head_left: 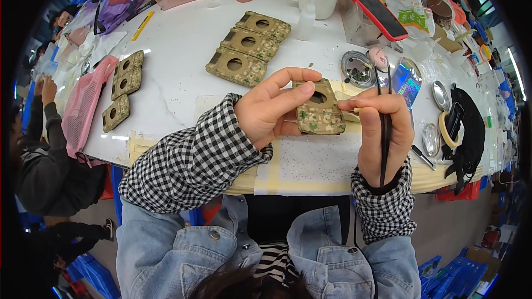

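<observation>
On the near side lies a white sheet (pixel 307 169) with tiny dots, and just past it the left hand (pixel 274 108) pinches a green-and-tan case (pixel 321 119) between thumb and fingers. To its right, the right hand (pixel 385 124) holds black tweezers (pixel 384 144), tips apart, plus a small pale stick (pixel 354 109), so one slip could drop the stick or scratch the case. Farther right sits a round dish (pixel 350 80), which a bump could spill, and far left, three cases (pixel 263 49) lie in a row.
</observation>
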A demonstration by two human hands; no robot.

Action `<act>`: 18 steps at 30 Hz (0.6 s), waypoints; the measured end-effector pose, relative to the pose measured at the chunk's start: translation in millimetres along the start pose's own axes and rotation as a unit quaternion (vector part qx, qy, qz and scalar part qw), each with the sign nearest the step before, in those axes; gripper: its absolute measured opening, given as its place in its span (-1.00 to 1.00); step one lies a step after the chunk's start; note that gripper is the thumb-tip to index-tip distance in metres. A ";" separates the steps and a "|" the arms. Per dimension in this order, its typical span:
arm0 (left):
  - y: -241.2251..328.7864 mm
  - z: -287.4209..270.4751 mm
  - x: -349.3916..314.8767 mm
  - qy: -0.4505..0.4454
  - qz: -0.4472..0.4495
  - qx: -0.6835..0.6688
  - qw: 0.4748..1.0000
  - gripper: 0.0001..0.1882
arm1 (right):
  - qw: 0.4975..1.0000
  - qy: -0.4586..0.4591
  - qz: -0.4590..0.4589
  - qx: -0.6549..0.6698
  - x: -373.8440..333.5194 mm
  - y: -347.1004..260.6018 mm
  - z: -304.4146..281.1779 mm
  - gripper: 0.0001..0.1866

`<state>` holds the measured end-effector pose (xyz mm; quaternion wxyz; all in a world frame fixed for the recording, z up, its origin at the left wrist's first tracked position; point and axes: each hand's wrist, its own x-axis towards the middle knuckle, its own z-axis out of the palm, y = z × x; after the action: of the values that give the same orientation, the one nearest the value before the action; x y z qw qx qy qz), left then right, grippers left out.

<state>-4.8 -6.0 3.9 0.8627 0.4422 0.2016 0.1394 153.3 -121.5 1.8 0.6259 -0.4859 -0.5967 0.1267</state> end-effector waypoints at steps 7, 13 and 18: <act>-1.6 -1.5 1.5 -0.007 0.006 -0.006 1.000 -0.61 | 1.000 0.000 -0.011 -0.016 0.6 0.7 1.0 -0.95; -1.4 -1.6 1.1 -0.006 0.008 0.002 1.000 -0.61 | 1.000 -0.007 -0.013 -0.017 1.2 0.6 0.7 -0.95; -1.0 -1.6 1.9 -0.010 0.005 -0.006 1.000 -0.62 | 1.000 0.016 0.006 0.006 -0.1 0.7 -0.2 -0.96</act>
<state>-3.9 -4.7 1.9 0.8666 0.4394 0.1905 0.1402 153.7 -121.3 1.3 0.6373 -0.4877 -0.5830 0.1268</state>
